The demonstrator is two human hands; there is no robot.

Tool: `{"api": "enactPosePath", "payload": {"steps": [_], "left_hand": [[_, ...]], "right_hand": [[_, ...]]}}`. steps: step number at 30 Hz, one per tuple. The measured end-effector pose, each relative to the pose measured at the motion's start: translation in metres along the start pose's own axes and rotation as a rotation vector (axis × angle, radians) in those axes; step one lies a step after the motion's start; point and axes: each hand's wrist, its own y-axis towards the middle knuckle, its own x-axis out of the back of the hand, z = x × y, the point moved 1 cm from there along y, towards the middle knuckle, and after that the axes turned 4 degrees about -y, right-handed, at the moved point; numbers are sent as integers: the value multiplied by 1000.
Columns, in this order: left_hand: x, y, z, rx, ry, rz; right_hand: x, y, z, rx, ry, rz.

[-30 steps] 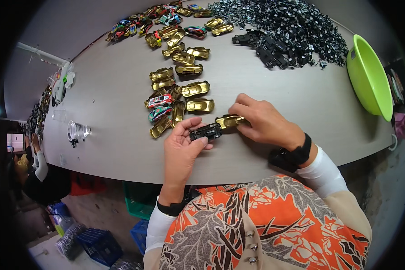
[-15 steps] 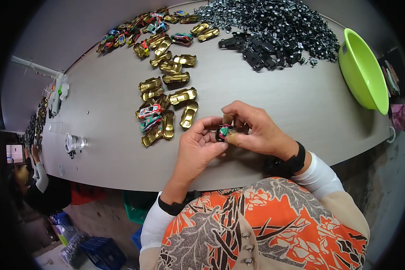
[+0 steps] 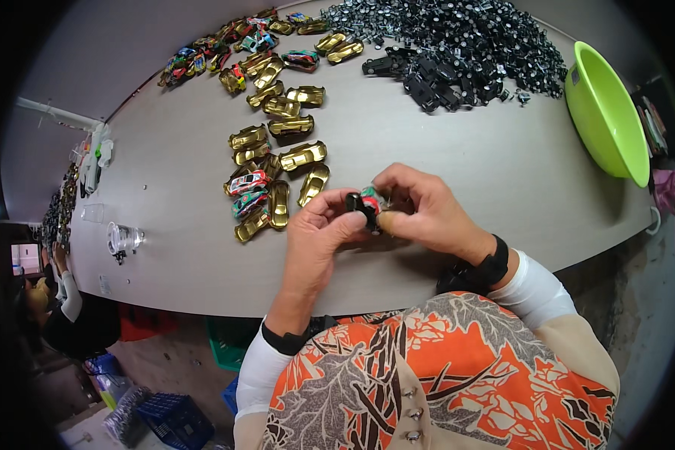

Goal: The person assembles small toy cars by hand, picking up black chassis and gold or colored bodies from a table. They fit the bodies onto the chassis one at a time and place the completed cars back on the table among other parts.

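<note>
A small toy car [image 3: 371,199], with green, red and white on its body, is held between my two hands above the table. My left hand [image 3: 315,236] pinches a black part [image 3: 358,212] at the car's left side, which looks like its underside. Closed on the other side of the car is my right hand [image 3: 427,210], its thumb and fingers around the coloured body. Fingers hide much of the car, so I cannot tell whether the black part is joined to the body. Gold toy car bodies [image 3: 313,184] lie just left of the hands, with a red-and-white one [image 3: 247,182] among them.
A large pile of small wheel parts [image 3: 472,37] spreads across the back, with black car bases [image 3: 427,84] at its front. Right stands a lime-green basin [image 3: 607,112]. A clear cup [image 3: 122,237] sits at the left. Another person [image 3: 67,292] works at far left.
The toy car has been turned and tipped up in my fingers, so a black side now faces left. My left hand has shifted slightly left; the right has barely moved.
</note>
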Motion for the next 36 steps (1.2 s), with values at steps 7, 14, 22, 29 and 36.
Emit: {"api": "enactPosePath", "payload": {"steps": [7, 14, 22, 29, 36], "left_hand": [[-6, 13, -17, 34, -156, 62], [-17, 22, -15, 78, -194, 114], [-23, 30, -18, 86, -146, 134], [-30, 37, -19, 82, -100, 141], [-23, 38, -13, 74, -63, 126]], "right_hand": [[8, 3, 17, 3, 383, -121], [11, -1, 16, 44, 152, -153], [8, 1, 17, 19, 166, -191], [13, 6, 15, 144, -185, -212], [13, 6, 12, 138, -202, -111]]}}
